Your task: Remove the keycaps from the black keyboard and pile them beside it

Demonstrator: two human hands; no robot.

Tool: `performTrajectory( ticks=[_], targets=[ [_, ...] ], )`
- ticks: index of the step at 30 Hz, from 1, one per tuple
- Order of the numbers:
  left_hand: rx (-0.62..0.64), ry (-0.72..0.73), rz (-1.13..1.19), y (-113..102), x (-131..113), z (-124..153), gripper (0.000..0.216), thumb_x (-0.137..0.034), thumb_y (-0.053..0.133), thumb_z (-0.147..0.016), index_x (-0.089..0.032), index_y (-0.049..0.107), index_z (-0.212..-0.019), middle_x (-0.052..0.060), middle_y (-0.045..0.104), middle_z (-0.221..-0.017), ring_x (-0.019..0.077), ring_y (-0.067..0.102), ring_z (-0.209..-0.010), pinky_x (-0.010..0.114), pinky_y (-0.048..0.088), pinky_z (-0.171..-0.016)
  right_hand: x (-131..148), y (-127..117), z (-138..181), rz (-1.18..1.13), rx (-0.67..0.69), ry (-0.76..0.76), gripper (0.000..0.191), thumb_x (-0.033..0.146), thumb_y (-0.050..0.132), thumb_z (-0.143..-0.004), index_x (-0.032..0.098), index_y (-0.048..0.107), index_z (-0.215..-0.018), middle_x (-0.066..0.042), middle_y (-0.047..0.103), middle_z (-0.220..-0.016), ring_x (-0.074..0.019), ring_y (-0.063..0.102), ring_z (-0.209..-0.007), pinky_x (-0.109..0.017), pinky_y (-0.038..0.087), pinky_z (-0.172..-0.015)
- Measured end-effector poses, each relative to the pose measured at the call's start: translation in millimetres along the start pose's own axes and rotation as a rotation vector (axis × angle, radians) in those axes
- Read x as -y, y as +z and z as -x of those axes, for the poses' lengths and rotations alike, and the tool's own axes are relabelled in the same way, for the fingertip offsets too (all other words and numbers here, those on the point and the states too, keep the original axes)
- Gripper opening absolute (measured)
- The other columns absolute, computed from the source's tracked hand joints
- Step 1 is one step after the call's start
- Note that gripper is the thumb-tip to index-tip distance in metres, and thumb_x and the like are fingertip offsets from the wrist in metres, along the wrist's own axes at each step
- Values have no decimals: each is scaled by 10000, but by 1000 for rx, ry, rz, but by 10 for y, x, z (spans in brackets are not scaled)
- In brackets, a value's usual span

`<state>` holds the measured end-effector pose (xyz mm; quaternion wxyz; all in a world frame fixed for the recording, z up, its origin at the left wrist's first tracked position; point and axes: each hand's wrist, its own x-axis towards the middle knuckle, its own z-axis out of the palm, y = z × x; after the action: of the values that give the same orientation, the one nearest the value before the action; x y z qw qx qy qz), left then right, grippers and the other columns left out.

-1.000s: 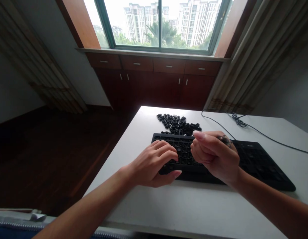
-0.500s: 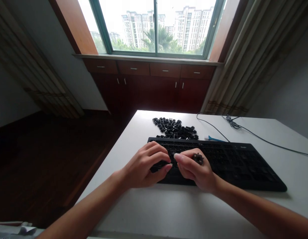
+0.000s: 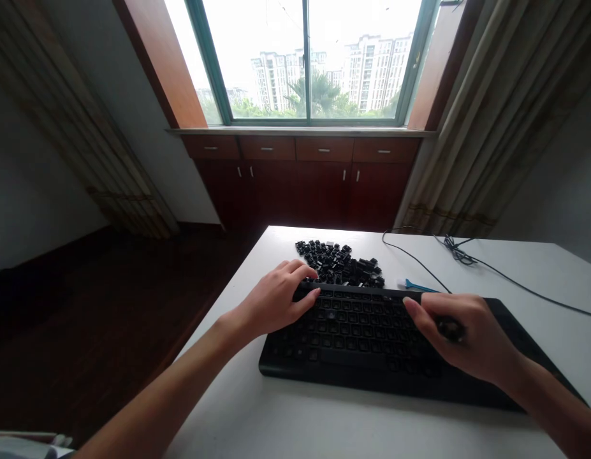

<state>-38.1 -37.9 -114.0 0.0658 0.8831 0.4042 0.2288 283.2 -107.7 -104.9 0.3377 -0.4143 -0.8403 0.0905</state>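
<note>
A black keyboard [image 3: 357, 379] with rows of exposed square key sockets lies across the white table before me. My left hand [image 3: 276, 299] is at its back left corner. The thumb rests on top and the fingers reach over the back edge, with that edge between them. My right hand [image 3: 472, 338] is curled over the keyboard's right half, thumb towards the back edge. A dark clump of small black pieces [image 3: 451, 328] shows in its curled palm, blurred. Behind the keyboard lies a pile of small black pieces [image 3: 331, 258], which look like key switches.
A blue-handled brush [image 3: 417, 285] lies behind the keyboard, partly hidden by it. A black cable [image 3: 460, 250] runs over the table [image 3: 238, 408] at the back right. Beyond stand a dark red cabinet [image 3: 319, 191] and a window.
My hands have parted from over the keys: the left went to the back left corner, the right moved rightwards. The keyboard sits nearer me, and the view has tilted up.
</note>
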Motion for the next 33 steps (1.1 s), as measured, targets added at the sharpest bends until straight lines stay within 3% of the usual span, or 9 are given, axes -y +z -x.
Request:
performTrajectory(
  ticks=[4, 7, 11, 17, 21, 27, 33],
  targets=[
    [-28, 65, -142, 88, -19, -149, 263, -381, 538, -990, -183, 641, -1130, 95, 668, -1095, 264, 616, -1033, 435, 529, -891, -87, 93, 108, 268, 34, -94, 312, 251, 615, -928, 214, 429, -680, 46, 450, -590, -95, 356, -491, -270, 279, -509],
    [-71, 131, -198, 93, -5, -128, 262, -389, 530, -999, -176, 653, -1090, 87, 676, -1019, 244, 623, -963, 409, 520, -855, -56, 134, 117, 242, 65, -40, 192, 260, 593, -946, 217, 508, -780, 31, 536, -652, -102, 453, -511, -255, 340, -532],
    [-129, 117, -170, 38, 67, 8, 236, -381, 535, -1002, -184, 653, -1059, 52, 671, -907, 190, 618, -814, 331, 498, -729, -49, 167, 120, 202, 55, -15, 38, 253, 588, -951, 218, 587, -938, 5, 619, -753, -116, 557, -563, -246, 400, -556],
    [-142, 163, -107, 39, 27, 67, 218, -361, 530, -1004, -182, 650, -1030, 35, 665, -843, 167, 601, -735, 303, 460, -663, -136, 140, 55, 281, 43, 86, 170, 337, 547, -982, 233, 648, -1069, -43, 704, -961, -156, 663, -674, -270, 506, -634],
    [-156, 194, -28, 63, -18, 64, 223, -360, 521, -1007, -182, 655, -1012, 33, 668, -810, 156, 592, -696, 284, 439, -627, -247, 111, -226, 398, 122, 174, 271, 409, 495, -996, 245, 687, -1095, -53, 712, -1091, -165, 688, -655, -291, 520, -586],
    [-219, 46, 227, 96, 99, 100, 254, -298, 456, -1034, -179, 662, -943, 38, 676, -820, 153, 609, -742, 279, 469, -700, -488, 247, -809, 436, 225, 279, 316, 400, 510, -980, 222, 710, -1148, -94, 710, -1160, -236, 717, -891, -316, 528, -716],
    [-289, -168, 386, 158, 163, 76, 333, -335, 428, -1047, -177, 677, -894, 10, 635, -735, 138, 579, -668, 268, 445, -646, -513, 414, -976, 428, 263, 314, 351, 384, 476, -994, 200, 696, -1195, -109, 693, -1185, -246, 702, -926, -329, 497, -734]
  ],
)
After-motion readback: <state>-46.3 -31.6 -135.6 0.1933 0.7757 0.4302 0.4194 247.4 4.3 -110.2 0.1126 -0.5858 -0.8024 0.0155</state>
